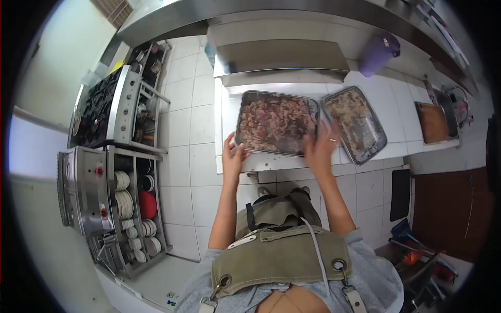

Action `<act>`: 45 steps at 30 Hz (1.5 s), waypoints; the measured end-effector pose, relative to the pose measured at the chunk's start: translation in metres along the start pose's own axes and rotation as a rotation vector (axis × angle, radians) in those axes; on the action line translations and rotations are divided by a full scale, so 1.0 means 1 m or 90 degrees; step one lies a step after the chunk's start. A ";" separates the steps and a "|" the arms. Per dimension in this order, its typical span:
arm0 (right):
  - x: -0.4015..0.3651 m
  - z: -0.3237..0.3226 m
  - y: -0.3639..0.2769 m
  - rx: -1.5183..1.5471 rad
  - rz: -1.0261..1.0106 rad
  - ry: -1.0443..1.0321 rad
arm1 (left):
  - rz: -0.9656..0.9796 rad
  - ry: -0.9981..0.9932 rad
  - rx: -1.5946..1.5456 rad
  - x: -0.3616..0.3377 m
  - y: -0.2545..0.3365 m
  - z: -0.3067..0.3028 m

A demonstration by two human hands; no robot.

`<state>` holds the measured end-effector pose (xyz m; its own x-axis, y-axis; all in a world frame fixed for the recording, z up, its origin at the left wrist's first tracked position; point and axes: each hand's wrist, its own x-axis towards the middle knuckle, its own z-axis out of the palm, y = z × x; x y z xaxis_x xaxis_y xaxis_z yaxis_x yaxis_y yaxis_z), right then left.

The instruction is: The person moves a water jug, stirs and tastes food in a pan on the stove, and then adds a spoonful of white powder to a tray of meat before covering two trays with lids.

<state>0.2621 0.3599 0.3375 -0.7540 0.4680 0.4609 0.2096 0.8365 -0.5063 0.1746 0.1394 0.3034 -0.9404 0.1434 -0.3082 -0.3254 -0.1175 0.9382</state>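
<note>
A rectangular tray [243, 110] of reddish-brown chopped meat [276, 121] lies on the white tiled counter. My left hand [233, 156] holds the tray's near left corner, thumb and fingers around the rim. Smeared by motion, my right hand [320, 148] is at the near right corner, with a ring on one finger. A second tray [377, 122] sits at an angle just to the right, with paler chopped food [350, 107] mostly in its far part. The right hand's fingers come close to this second tray's left rim.
A purple pitcher [379, 56] stands behind the trays, beside a raised steel ledge [282, 55]. Farther right are a wooden board [432, 122] and a sink [448, 109]. To the left, a stove [96, 107] and a rack of stacked plates [124, 203] line the floor aisle.
</note>
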 end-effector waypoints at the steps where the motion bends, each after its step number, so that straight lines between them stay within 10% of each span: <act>1: -0.002 -0.012 0.022 -0.003 0.013 0.103 | 0.006 0.012 0.016 0.003 0.003 0.000; 6: -0.042 -0.066 0.128 -0.212 0.272 0.325 | 0.060 0.075 0.045 0.050 0.012 -0.006; 8: -0.070 -0.050 0.196 0.349 0.584 0.174 | 0.067 0.095 0.050 0.063 0.021 -0.007; 11: -0.073 -0.069 0.170 0.758 0.709 0.063 | 0.099 0.125 0.108 0.067 0.027 -0.006; 22: -0.106 -0.100 0.137 0.879 0.735 0.057 | 0.269 0.183 0.283 0.067 0.058 0.010; 33: -0.042 -0.088 0.052 0.858 0.554 -0.136 | 0.156 -0.062 0.169 0.071 0.080 0.018; 41: 0.010 -0.032 0.014 0.632 0.541 -0.389 | 0.157 0.032 0.569 0.090 0.053 -0.009; 45: 0.018 -0.023 0.004 0.571 0.572 -0.398 | 0.046 0.009 0.335 0.096 0.051 -0.015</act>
<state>0.2635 0.3787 0.3607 -0.7742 0.3373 -0.5355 0.4759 -0.2475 -0.8439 0.0664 0.1321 0.3190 -0.9610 0.1398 -0.2386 -0.1698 0.3828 0.9081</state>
